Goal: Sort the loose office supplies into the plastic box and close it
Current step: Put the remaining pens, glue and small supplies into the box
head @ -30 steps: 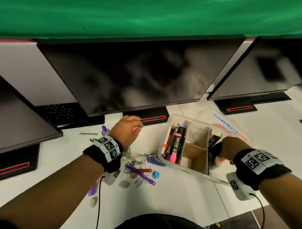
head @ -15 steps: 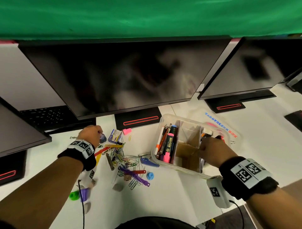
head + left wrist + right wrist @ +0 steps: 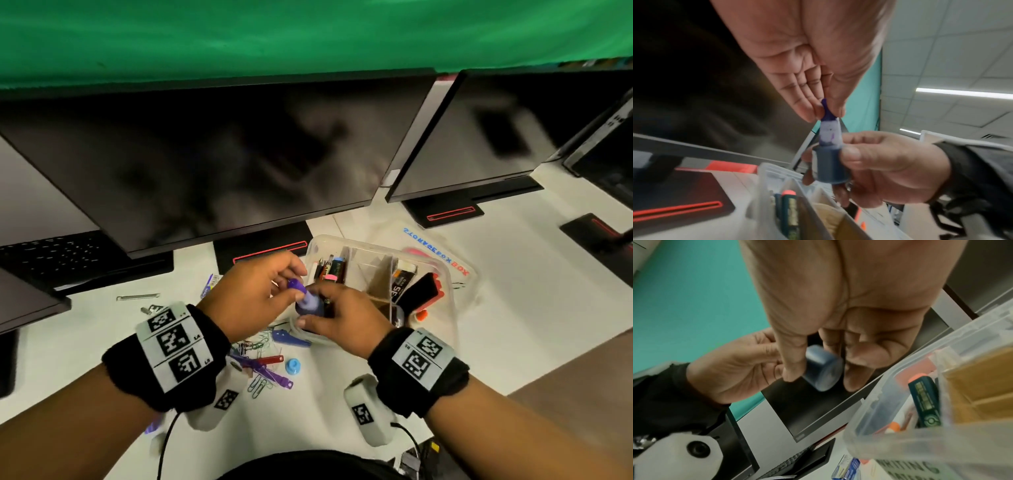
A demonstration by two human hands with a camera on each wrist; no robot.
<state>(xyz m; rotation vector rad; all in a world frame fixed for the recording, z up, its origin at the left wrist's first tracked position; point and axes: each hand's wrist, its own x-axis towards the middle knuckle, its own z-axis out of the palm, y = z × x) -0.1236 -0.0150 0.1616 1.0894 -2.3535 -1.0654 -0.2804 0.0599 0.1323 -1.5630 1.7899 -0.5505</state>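
Two hands meet over the plastic box's [image 3: 442, 329] near-left corner: our left hand [image 3: 253, 294] pinches the purple cap [image 3: 827, 114], our right hand [image 3: 342, 320] grips the ink bottle [image 3: 830, 164] by its base. We judge capping is in hand; next, seat the cap, then drop the bottle into a compartment.

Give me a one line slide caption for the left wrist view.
Left hand pinches the purple cap while right hand grips the small bottle above the plastic box.
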